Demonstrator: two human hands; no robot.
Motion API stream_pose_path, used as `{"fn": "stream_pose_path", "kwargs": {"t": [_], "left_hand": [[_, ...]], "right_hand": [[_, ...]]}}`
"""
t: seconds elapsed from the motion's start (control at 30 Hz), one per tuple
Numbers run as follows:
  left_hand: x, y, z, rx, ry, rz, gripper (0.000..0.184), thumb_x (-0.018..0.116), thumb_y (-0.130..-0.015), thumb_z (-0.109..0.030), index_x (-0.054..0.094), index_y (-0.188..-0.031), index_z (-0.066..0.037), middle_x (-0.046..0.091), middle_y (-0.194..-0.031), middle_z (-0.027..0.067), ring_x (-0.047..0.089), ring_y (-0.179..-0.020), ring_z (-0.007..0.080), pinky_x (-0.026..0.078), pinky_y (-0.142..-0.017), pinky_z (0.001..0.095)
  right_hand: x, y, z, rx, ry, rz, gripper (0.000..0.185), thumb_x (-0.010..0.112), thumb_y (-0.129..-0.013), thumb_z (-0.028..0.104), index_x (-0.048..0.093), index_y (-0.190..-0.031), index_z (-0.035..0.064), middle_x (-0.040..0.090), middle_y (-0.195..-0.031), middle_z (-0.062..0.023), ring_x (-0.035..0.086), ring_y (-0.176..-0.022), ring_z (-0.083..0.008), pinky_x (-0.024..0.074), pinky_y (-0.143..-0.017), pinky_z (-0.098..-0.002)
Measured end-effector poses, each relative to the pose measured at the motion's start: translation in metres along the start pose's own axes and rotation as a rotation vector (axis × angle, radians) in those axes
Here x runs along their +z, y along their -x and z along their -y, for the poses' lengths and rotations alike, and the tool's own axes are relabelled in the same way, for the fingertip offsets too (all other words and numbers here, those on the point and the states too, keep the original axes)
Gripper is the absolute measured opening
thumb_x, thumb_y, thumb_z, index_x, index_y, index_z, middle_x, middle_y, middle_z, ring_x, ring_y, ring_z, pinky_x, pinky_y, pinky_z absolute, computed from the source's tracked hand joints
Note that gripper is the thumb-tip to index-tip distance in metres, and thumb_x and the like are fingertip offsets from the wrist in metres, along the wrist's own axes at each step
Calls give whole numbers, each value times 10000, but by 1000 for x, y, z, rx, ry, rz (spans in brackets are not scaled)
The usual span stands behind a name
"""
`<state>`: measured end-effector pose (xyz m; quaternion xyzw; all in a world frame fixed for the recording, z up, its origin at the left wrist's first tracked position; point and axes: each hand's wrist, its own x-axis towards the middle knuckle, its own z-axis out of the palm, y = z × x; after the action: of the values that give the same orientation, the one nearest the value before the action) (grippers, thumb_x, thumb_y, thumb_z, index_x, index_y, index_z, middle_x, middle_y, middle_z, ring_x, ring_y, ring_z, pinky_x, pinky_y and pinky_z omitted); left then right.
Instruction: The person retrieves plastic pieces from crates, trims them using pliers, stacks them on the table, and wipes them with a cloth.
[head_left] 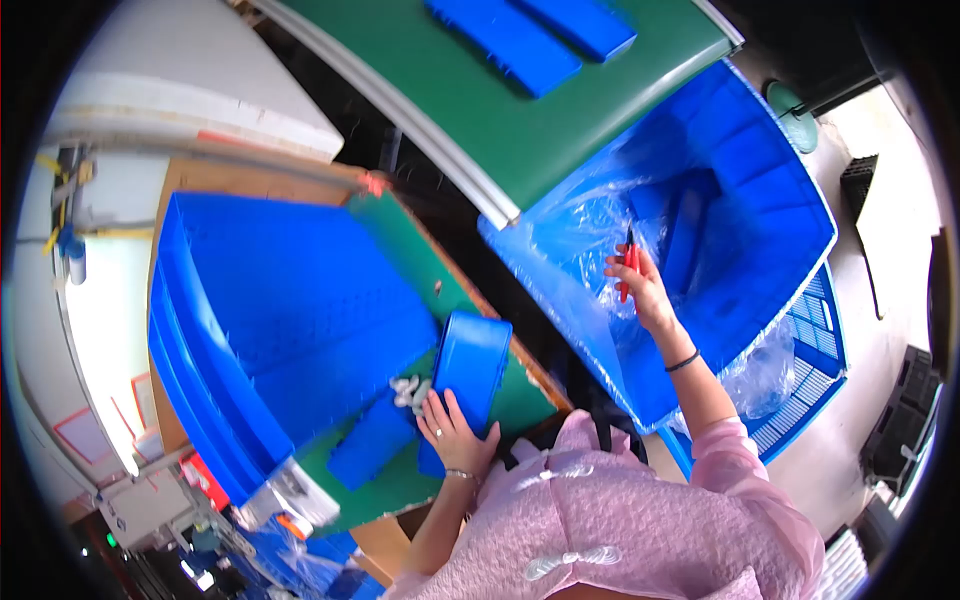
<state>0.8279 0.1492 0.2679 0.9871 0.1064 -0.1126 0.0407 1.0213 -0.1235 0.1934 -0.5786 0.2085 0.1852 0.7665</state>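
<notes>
My left hand point(456, 438) lies with fingers spread at the near end of a shiny blue plastic piece point(474, 355) on the green tabletop point(525, 392). Just beyond its fingertips sits a small pile of pale grey bits point(409, 391). More blue plastic pieces point(375, 440) lie beside the hand, partly covered by it. Over on the right, my right hand point(648, 292) is closed around red-handled cutting pliers point(629, 265), their dark tip pointing away from me. That hand is held over a large blue bin point(560, 310) lined with clear plastic; blue parts point(685, 235) show inside.
A green conveyor belt point(480, 110) carries two long blue pieces point(515, 45) ahead, edged by a metal rail point(400, 115). Large stacked blue panels point(300, 290) fill the table's left side. A blue slatted crate point(800, 400) stands under the bin, on the right.
</notes>
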Motion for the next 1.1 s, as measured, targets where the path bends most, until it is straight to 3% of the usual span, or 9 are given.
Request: {"fn": "stream_pose_path", "kwargs": {"t": [0.3,0.43,0.77,0.83,0.87,0.93,0.97,1.03,1.1], "left_hand": [[2,-25,-16,-32,91,-33,880,698,-501,-299,312,-1237,-10,294,-1248,273,311,-1133,427,261,-928,511],[-52,-24,-16,290,363,-18,852,702,-487,-239,335,-1227,-33,322,-1225,257,372,-1090,408,313,-912,446],[-181,-20,-19,665,877,-421,949,696,-541,-260,198,-1308,-7,182,-1301,279,251,-1193,419,274,-955,455],[-187,-16,4,565,1079,-426,890,689,-552,-265,253,-1280,2,266,-1273,239,294,-1177,370,288,-947,430],[-197,-16,12,891,849,-467,801,689,-559,-269,332,-1222,3,379,-1203,181,352,-1139,299,312,-919,399],[-218,-7,17,445,1479,-439,530,648,-608,-188,438,-1065,-21,509,-975,100,500,-882,246,351,-855,391],[-220,-14,22,462,1478,-439,530,648,-608,-188,438,-1065,-21,509,-975,100,500,-882,246,351,-855,391],[-241,-38,34,879,2088,-884,581,549,-718,-39,310,-1247,-48,462,-1117,108,467,-1028,249,389,-868,371],[-266,-41,43,869,2057,-935,563,538,-727,-28,318,-1245,-52,452,-1135,102,465,-1036,248,379,-884,378]], "right_hand": [[-12,-54,59,-293,140,-109,374,610,-736,136,466,-1070,47,555,-946,-43,504,-816,-113,407,-663,-225],[0,-61,58,-307,139,-85,389,609,-730,124,475,-1088,48,553,-928,-32,511,-785,-92,392,-603,-211],[89,1,66,-364,27,414,444,573,-758,116,406,-1161,31,540,-1009,-64,533,-867,-130,403,-601,-214],[113,52,92,-395,20,593,481,587,-729,122,392,-1156,19,521,-1062,-100,527,-928,-176,415,-704,-251],[123,68,103,-438,101,734,498,591,-716,133,387,-1156,16,504,-1088,-114,523,-938,-200,402,-765,-284],[153,111,125,-347,51,973,561,628,-698,157,367,-1176,20,473,-1133,-127,490,-1022,-219,386,-798,-297],[158,120,123,-341,37,1035,605,642,-697,150,340,-1205,23,455,-1160,-129,465,-1063,-228,380,-829,-315],[184,136,131,-276,-15,1139,641,649,-704,142,307,-1234,31,483,-1116,-117,510,-1000,-237,409,-812,-332],[205,137,145,-124,-164,1141,605,627,-731,142,304,-1231,31,520,-1044,-117,560,-924,-265,452,-750,-344]]}}
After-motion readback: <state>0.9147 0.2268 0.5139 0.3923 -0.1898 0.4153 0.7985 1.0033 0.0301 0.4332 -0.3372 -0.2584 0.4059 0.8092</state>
